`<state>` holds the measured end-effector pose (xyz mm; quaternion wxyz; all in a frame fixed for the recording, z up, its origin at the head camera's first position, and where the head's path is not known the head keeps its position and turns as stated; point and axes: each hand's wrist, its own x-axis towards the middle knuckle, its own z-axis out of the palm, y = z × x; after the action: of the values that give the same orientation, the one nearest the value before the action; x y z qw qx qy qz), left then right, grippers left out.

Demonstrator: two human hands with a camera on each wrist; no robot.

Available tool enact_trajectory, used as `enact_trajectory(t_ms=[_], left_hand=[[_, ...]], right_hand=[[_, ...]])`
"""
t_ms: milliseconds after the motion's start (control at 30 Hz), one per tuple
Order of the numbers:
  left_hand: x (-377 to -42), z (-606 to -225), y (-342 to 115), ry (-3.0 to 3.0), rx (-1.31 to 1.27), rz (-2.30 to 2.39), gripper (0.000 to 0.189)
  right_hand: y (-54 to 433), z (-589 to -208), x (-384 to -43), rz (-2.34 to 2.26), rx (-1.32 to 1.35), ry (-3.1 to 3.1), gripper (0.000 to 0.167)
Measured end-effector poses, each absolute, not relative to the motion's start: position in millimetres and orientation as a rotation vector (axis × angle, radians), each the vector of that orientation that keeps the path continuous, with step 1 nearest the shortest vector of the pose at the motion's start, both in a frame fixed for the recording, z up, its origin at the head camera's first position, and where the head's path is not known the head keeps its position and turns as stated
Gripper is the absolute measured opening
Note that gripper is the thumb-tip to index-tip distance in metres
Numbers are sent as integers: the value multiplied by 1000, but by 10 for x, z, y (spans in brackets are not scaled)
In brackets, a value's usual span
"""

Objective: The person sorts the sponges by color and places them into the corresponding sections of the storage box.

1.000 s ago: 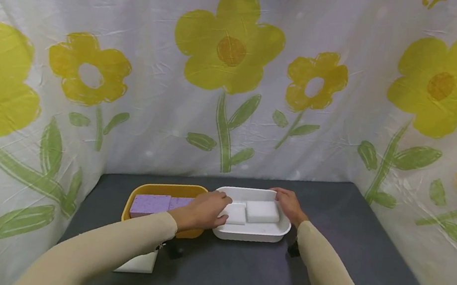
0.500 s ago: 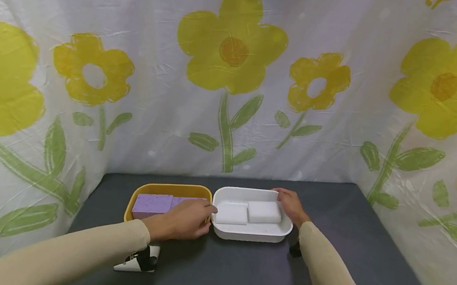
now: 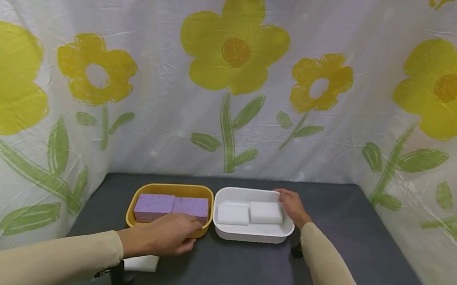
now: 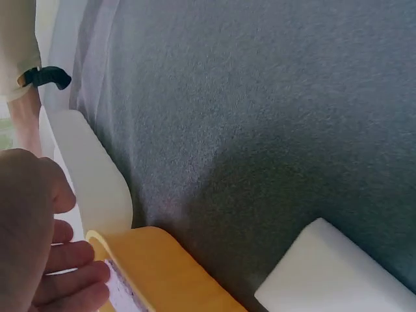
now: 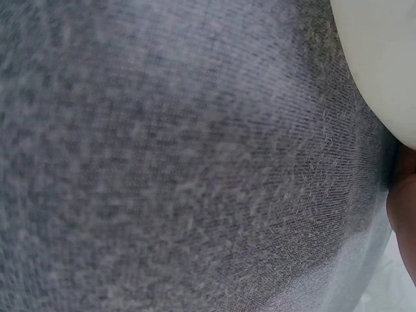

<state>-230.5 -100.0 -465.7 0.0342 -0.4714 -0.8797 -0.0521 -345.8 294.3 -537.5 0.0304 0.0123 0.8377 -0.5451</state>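
Note:
My left hand hovers over the front edge of a yellow tray, its fingers loosely bent and holding nothing. Two purple porous sponges lie side by side in that tray, the right one partly behind the hand. Beside it stands a white tray with two white sponge-like blocks, a left one and a right one. With my right hand I grip the white tray's rim at its far right corner; the fingertips are partly hidden. In the right wrist view only the tray's curved wall and part of the hand show.
Another white block lies on the dark grey tabletop, in front of the yellow tray and partly behind my left wrist. A white curtain with yellow flowers stands behind and at both sides of the table.
My left hand has drawn back from the left white block in the white tray, moving left and nearer over the yellow tray. The right hand has stayed at the white tray's rim.

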Motion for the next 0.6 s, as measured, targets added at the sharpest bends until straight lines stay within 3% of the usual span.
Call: enact_trajectory(t_ms=[600], left_hand=[[-1920, -4481, -1323, -3171, -1131, 181, 33]], right_hand=[[2946, -5393, -3470, -1673, 46, 2591, 50]])
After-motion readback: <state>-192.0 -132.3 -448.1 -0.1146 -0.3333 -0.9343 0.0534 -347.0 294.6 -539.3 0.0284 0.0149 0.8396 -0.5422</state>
